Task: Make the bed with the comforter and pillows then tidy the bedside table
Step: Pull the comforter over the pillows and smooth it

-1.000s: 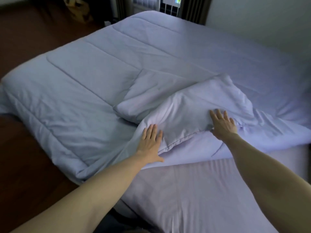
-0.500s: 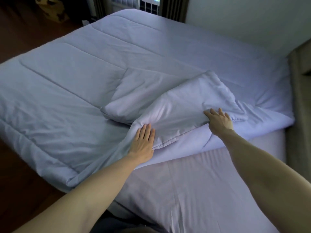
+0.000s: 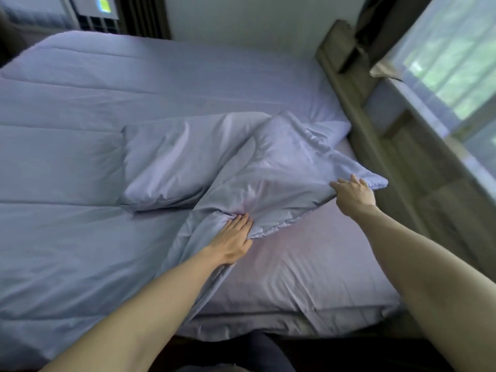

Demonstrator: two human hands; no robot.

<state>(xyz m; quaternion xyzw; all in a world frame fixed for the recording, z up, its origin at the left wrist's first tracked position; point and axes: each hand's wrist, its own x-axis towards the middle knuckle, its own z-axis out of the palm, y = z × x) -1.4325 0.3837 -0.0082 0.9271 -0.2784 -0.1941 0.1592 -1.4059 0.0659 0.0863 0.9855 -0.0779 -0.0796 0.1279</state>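
A pale lavender quilted comforter (image 3: 88, 108) covers most of the bed. Its near corner is folded back in a triangular flap (image 3: 284, 170) that lies on top. My left hand (image 3: 234, 241) grips the stitched edge of that flap near its lower end. My right hand (image 3: 354, 196) pinches the flap's corner, which is lifted toward the headboard. The bare lavender sheet (image 3: 295, 264) shows below the flap. No separate pillow can be made out.
A grey wooden headboard (image 3: 357, 108) with a shelf runs along the right side of the bed. A bright window (image 3: 451, 65) stands beyond it. An air-conditioning unit (image 3: 94, 12) and dark curtains stand behind the far end. Dark floor lies at the near edge.
My view has swung right, which brings the headboard and window in. My right hand has carried the comforter's corner rightward toward the headboard, and my left hand now grips the edge.
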